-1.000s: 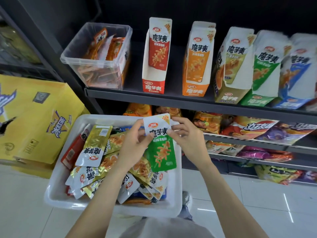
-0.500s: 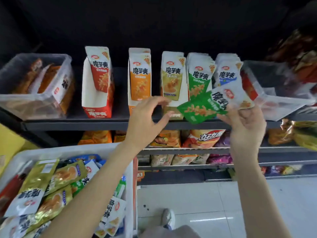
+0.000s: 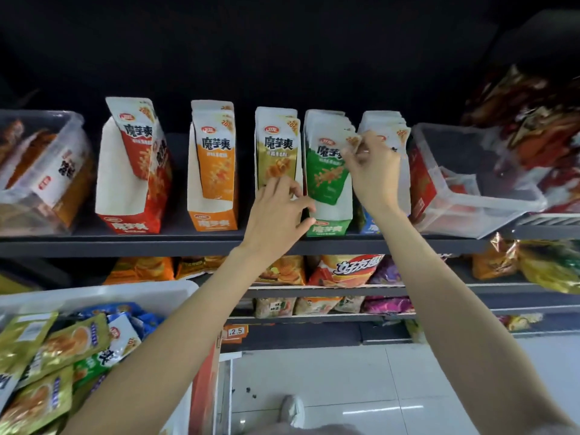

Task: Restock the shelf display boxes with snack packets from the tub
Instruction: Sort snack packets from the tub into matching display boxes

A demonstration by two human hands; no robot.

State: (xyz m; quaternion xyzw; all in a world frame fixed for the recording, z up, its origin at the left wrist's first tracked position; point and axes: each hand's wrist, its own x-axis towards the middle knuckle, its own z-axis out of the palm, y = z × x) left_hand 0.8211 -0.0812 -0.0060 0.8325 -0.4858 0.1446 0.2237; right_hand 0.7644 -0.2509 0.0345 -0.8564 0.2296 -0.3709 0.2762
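Note:
Several display boxes stand in a row on the dark shelf (image 3: 175, 243): red (image 3: 131, 221), orange (image 3: 213, 219), gold (image 3: 276, 152), green (image 3: 328, 227) and blue (image 3: 370, 229). My right hand (image 3: 372, 171) pinches the top corner of a green snack packet (image 3: 326, 174) standing at the front of the green box. My left hand (image 3: 277, 211) rests with fingers spread against the left side of the green box, holding nothing. The white tub (image 3: 103, 293) at lower left holds several gold, green and blue packets (image 3: 59, 350).
A clear bin (image 3: 34, 183) with orange packets sits at the shelf's left end, and another clear bin (image 3: 470, 196) at the right. Lower shelves hold chip bags (image 3: 345, 270). My shoe (image 3: 292, 409) shows on the white tile floor.
The green packet went from the tub up to the shelf and now stands upright in the green box. My left hand moved from mid-air onto the box's side.

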